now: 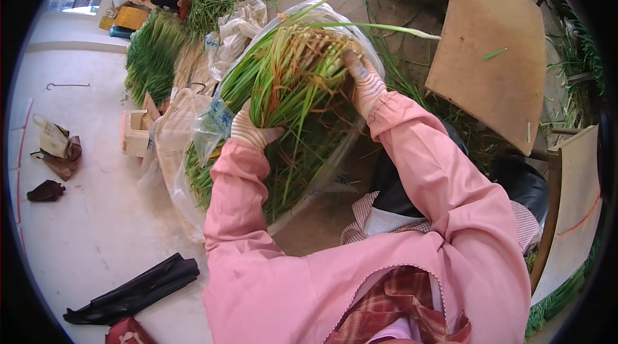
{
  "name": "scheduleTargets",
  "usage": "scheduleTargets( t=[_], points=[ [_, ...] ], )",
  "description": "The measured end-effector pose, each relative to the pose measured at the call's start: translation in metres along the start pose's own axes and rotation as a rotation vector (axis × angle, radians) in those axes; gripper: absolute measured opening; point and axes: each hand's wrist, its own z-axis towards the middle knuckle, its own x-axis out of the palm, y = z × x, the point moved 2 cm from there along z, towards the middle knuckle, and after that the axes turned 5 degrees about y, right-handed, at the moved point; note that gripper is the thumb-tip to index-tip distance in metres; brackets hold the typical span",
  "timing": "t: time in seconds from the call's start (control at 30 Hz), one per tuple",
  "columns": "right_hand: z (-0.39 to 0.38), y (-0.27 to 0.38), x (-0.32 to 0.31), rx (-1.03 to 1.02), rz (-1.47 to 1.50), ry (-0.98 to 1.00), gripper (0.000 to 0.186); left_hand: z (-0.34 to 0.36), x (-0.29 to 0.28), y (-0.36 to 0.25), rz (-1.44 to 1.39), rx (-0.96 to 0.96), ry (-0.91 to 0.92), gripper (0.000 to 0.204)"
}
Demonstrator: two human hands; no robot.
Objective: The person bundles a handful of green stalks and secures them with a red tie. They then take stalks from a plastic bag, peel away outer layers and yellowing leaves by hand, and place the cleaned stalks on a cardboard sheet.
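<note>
Gloves cover both our hands in the head view, white knit ones with coloured stripes, and pink sleeves run up from the lower edge. Our left hand [252, 130] closes around the lower part of a thick bundle of long green chive-like stalks with pale, straw-coloured ends [293, 80], just left of centre. Our right hand [364, 83] presses its curled fingers against the bundle's upper right side, at about one o'clock from the left hand. The bundle sits partly inside a large clear plastic bag [212, 122], whose mouth opens around the stalk ends at twelve o'clock. We judge the bundle gathered and mostly bagged, with its ends not yet covered. At ten o'clock more green stalks lie in a loose heap [151, 54] on the pale floor, so more seems left to bundle. A brown cardboard sheet [492, 54] leans at two o'clock, and a folded black cloth [138, 290] lies at seven o'clock.
</note>
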Motion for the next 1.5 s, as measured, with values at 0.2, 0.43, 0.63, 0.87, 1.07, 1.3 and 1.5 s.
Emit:
scheduleTargets(
  t=[0.2,0.43,0.63,0.87,1.07,1.3,1.5],
  points=[
    [-0.002,0.007,0.019,0.058,0.444,0.134,0.055,-0.017,0.017,0.003,-0.1,-0.024,0.009,0.082],
    [0.012,-0.018,-0.042,0.288,0.4,-0.107,0.024,-0.016,0.02,-0.07,1.103,-0.145,0.352,0.088],
    [-0.002,0.002,-0.009,0.216,0.396,0.042,0.033,0.015,0.062,-0.098,1.005,0.295,0.029,0.102],
    [0.003,-0.01,-0.017,0.2,0.604,0.04,0.045,0.065,0.073,-0.037,0.017,-0.043,0.098,0.106],
    [0.02,-0.017,-0.061,-0.162,-0.737,-0.225,0.048,0.067,0.029,-0.066,-0.262,0.115,0.138,0.078],
    [-0.002,0.018,-0.037,0.014,-1.198,-0.149,0.052,0.017,-0.013,-0.074,-0.146,0.138,-0.061,0.073],
    [-0.017,0.049,-0.021,-0.595,-1.125,-0.111,0.057,-0.002,-0.007,-0.071,-0.133,0.282,-0.184,0.067]
  ],
)
